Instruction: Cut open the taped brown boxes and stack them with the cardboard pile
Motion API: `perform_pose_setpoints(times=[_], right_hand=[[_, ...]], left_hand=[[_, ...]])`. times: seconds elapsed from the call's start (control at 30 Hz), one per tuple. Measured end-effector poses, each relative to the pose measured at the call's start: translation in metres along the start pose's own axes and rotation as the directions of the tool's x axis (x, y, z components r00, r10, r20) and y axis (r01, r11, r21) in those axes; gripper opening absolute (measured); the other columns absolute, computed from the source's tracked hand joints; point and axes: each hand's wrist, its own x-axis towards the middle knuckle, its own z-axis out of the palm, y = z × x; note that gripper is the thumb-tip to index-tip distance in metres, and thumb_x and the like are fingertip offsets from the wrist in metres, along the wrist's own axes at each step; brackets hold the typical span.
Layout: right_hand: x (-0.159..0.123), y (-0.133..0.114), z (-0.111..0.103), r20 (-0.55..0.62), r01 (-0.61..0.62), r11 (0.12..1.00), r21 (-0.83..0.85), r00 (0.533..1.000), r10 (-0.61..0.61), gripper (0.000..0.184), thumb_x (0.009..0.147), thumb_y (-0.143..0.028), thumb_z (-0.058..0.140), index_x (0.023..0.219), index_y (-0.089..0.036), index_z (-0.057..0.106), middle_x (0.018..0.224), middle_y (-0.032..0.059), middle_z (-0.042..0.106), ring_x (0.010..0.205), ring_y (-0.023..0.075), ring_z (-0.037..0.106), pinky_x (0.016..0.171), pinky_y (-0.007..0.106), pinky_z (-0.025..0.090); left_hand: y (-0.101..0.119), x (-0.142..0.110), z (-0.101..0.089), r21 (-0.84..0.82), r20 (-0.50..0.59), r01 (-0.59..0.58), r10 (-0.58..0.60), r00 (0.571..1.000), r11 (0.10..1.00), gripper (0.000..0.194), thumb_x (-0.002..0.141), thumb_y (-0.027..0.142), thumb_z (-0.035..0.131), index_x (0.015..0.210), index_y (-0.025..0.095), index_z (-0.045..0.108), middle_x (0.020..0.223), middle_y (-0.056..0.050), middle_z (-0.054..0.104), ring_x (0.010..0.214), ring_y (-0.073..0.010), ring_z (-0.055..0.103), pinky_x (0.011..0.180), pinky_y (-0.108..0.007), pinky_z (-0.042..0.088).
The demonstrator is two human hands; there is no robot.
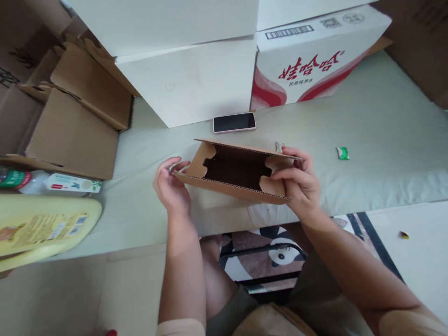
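Note:
I hold a small brown corrugated cardboard box [231, 184] over the pale green surface [367, 154], its open end facing me and its side flaps partly folded in. My left hand [171, 189] grips the box's left end, fingers curled round the edge. My right hand [297, 179] pinches the right flap, folded inward, with thumb and fingers closed on it. A small metal object [279, 146] lies just behind the right hand.
A phone [234, 122] lies face up behind the box. White cartons [189, 79] and a red-printed carton [315, 56] are stacked at the back. Open brown boxes [73, 116] stand at the left, with bottles [45, 224] in front of them. A green wrapper [343, 153] lies at the right.

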Motion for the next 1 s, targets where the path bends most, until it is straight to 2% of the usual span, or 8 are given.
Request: perform_pose_setpoints(times=[0.1,0.2,0.33,0.47,0.6,0.7,0.83,1.0], right_hand=[[-0.002,0.003,0.002,-0.046,0.058,0.995,0.079,0.997,-0.054,0.008,0.104,-0.028,0.052,0.103,-0.032,0.059,0.133,0.0033,0.065,0.134,0.0274,0.063,0.122,0.066,0.045],[-0.002,0.008,0.004,-0.072,0.113,0.986,0.121,0.992,-0.105,0.026,0.102,-0.025,0.054,0.125,-0.037,0.052,0.125,0.0025,0.070,0.134,0.0269,0.065,0.120,0.067,0.046],[-0.001,0.011,0.001,0.002,0.050,0.999,0.016,0.999,-0.050,0.024,0.104,-0.026,0.049,0.114,-0.032,0.070,0.124,0.0057,0.072,0.132,0.0277,0.066,0.120,0.064,0.048],[-0.004,0.015,-0.001,0.050,0.046,0.997,0.067,0.998,-0.049,0.028,0.101,-0.037,0.052,0.113,-0.032,0.076,0.127,0.0054,0.070,0.134,0.0311,0.063,0.125,0.066,0.041],[-0.006,0.019,-0.001,0.059,0.063,0.992,0.108,0.996,-0.070,0.034,0.101,-0.049,0.049,0.114,-0.033,0.077,0.127,0.0056,0.069,0.138,0.0340,0.059,0.126,0.067,0.038],[-0.008,0.019,-0.002,0.064,0.010,0.997,0.076,0.998,-0.015,0.042,0.103,-0.060,0.046,0.121,-0.033,0.073,0.137,0.0069,0.065,0.144,0.0350,0.054,0.127,0.066,0.036],[-0.012,0.025,-0.001,0.012,-0.097,0.991,0.088,0.995,0.097,0.053,0.102,-0.064,0.048,0.145,-0.034,0.057,0.159,0.0088,0.053,0.152,0.0334,0.047,0.126,0.063,0.038],[-0.017,0.038,0.005,0.151,-0.258,0.948,0.185,0.961,0.232,0.055,0.104,-0.056,0.053,0.154,-0.034,0.048,0.159,0.0109,0.056,0.141,0.0286,0.060,0.116,0.054,0.052]], left_hand=[[0.015,-0.002,0.005,0.000,-0.005,-0.233,0.233,0.973,0.973,0.030,0.092,0.053,0.060,0.104,0.026,0.067,0.109,-0.005,0.068,0.101,-0.0217,0.073,0.080,-0.034,0.058],[0.025,-0.006,0.011,0.074,0.079,-0.476,0.471,0.879,0.876,0.034,0.095,0.057,0.065,0.108,0.026,0.065,0.110,-0.006,0.065,0.110,-0.0232,0.069,0.093,-0.038,0.057],[0.024,-0.012,0.017,0.218,0.272,-0.581,0.524,0.808,0.784,0.036,0.094,0.054,0.071,0.114,0.024,0.065,0.114,-0.007,0.065,0.113,-0.0239,0.066,0.104,-0.044,0.054],[0.022,-0.013,0.019,0.337,0.353,-0.561,0.450,0.820,0.756,0.034,0.095,0.049,0.070,0.120,0.025,0.072,0.130,-0.011,0.068,0.125,-0.0274,0.063,0.109,-0.047,0.052],[0.027,-0.012,0.019,0.338,0.462,-0.557,0.382,0.800,0.758,0.024,0.100,0.040,0.063,0.102,0.029,0.084,0.114,-0.006,0.081,0.117,-0.0270,0.070,0.114,-0.051,0.051],[0.027,-0.010,0.016,0.328,0.467,-0.548,0.373,0.802,0.770,0.023,0.098,0.039,0.064,0.101,0.030,0.086,0.108,-0.003,0.085,0.113,-0.0268,0.075,0.113,-0.053,0.053],[0.021,-0.004,0.004,0.327,0.413,-0.528,0.383,0.826,0.784,0.022,0.097,0.039,0.067,0.101,0.030,0.086,0.110,-0.003,0.085,0.115,-0.0267,0.076,0.112,-0.053,0.055],[0.011,0.007,-0.014,0.304,0.175,-0.328,0.287,0.942,0.894,0.024,0.094,0.040,0.069,0.101,0.024,0.086,0.113,-0.007,0.084,0.114,-0.0261,0.078,0.112,-0.050,0.057]])
